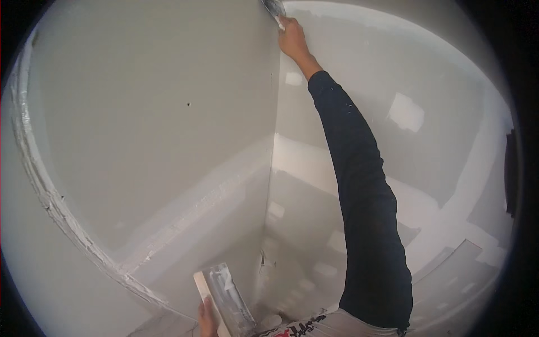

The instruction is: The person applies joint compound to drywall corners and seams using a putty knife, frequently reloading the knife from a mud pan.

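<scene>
High up where two drywall walls meet the ceiling, my right hand (293,40) is closed round the handle of a putty knife (273,7). Its blade lies at the top of the inside corner and is partly cut off by the frame edge. Low in the view, my left hand (208,320) grips a metal mud pan (230,292) by its pale side strip. White joint compound (225,278) clings inside the pan. My right arm stretches up across the right-hand wall (320,106).
The left wall (151,95) has a small dark hole (188,104) and a compound-covered seam (196,210). A rough, compound-coated edge (56,208) curves down the far left. White patches (406,111) dot the right wall, and a dark object (510,171) stands at the right rim.
</scene>
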The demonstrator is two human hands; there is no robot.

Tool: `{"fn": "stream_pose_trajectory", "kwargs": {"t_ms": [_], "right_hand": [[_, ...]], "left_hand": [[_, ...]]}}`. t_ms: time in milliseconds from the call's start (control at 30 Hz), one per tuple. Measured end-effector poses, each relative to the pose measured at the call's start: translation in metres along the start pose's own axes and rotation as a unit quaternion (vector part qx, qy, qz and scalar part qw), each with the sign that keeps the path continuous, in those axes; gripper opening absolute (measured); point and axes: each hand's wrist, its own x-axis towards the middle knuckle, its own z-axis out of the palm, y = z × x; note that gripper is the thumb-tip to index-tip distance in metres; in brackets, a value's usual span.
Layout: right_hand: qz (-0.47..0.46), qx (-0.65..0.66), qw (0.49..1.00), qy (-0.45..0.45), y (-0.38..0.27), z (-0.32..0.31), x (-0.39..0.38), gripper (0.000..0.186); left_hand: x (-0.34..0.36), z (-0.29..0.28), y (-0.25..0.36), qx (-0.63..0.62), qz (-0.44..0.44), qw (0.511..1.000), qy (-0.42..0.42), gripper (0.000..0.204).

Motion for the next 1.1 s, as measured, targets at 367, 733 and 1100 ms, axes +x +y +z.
{"fn": "stream_pose_trajectory", "kwargs": {"t_ms": [367,733,1100], "right_hand": [[-0.001,0.090,0.995,-0.049,-0.054,-0.008,-0.214,0.056],[0.121,0.198,0.966,-0.112,-0.088,-0.015,-0.357,0.055],[0.009,0.337,0.797,-0.501,-0.201,-0.305,-0.426,0.065]], "left_hand": [[-0.005,0.017,0.002,-0.033,-0.058,0.996,-0.057,0.055],[-0.008,0.046,-0.008,-0.020,-0.061,0.994,-0.086,0.059],[0.052,0.151,0.061,-0.229,-0.136,0.909,-0.320,0.061]]}}
